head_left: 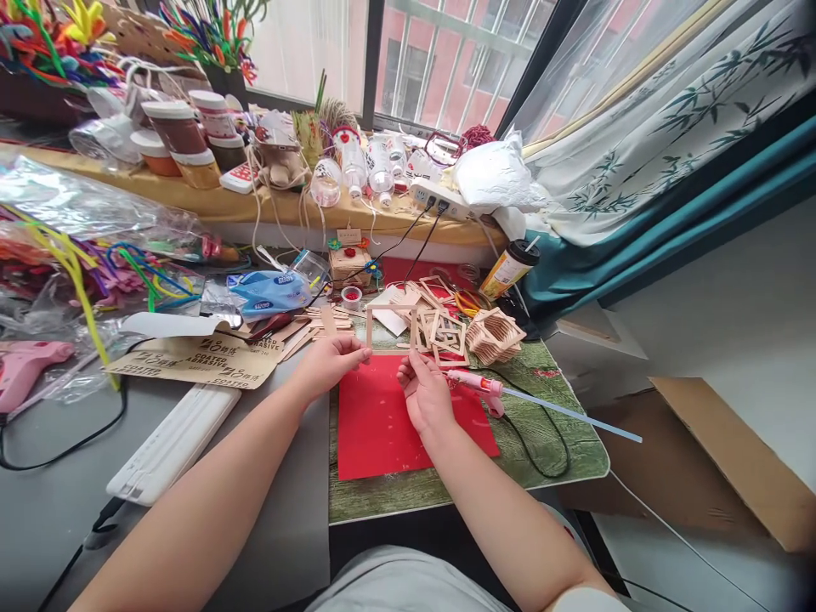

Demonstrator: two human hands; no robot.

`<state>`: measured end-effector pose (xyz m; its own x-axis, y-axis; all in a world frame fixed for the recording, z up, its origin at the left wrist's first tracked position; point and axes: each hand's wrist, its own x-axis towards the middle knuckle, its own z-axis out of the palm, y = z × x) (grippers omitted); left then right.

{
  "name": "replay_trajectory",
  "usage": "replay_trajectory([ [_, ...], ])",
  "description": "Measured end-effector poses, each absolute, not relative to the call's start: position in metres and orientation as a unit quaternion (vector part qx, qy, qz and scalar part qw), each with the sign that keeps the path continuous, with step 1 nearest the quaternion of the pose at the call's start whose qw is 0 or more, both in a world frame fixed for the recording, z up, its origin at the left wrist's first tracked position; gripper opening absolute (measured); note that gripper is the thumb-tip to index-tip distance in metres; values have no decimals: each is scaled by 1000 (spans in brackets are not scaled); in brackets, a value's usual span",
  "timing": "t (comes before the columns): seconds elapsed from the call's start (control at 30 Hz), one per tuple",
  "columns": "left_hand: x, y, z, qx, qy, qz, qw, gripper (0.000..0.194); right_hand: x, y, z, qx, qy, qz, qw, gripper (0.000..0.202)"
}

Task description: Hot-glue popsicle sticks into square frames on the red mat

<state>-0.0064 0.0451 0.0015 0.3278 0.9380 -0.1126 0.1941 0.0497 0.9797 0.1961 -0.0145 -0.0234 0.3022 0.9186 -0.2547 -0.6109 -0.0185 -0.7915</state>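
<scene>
A square frame of thin wooden sticks (391, 308) is held upright above the back edge of a red sheet (376, 425). My left hand (337, 364) pinches its lower left corner between thumb and fingers. At the lower right corner, my right hand (426, 387) grips the same frame with its fingertips, palm partly turned up. Just right of that hand lies a pink glue gun (475, 382) with a long clear glue stick. Behind are loose stick squares (448, 334) and a stacked stick structure (494, 334).
Loose wooden sticks (303, 333) and abrasive paper (191, 359) lie left of the sheet. A white power strip (175, 442) is nearer me. A yellow cup (508, 268) stands back right. Black cable (566, 442) loops over the green mat (541, 408). Jars and bottles line the windowsill.
</scene>
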Motion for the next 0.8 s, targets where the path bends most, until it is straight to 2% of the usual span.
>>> replay_trajectory([
  [0.17, -5, 45, 2, 591, 483, 348, 545, 48, 197, -18, -25, -436, -184, 587, 657, 42],
  [0.37, -11, 50, -1, 563, 520, 380, 517, 55, 181, -38, -25, -423, -270, 661, 558, 40],
  [0.5, -2, 47, 10, 588, 531, 362, 490, 52, 178, -50, -25, -393, -346, 679, 515, 46],
  [0.63, 36, 49, 25, 650, 541, 288, 450, 50, 185, -56, -22, -369, -394, 679, 498, 49],
  [0.8, 109, 73, 27, 682, 544, 226, 433, 45, 192, -61, -22, -369, -391, 663, 522, 43],
])
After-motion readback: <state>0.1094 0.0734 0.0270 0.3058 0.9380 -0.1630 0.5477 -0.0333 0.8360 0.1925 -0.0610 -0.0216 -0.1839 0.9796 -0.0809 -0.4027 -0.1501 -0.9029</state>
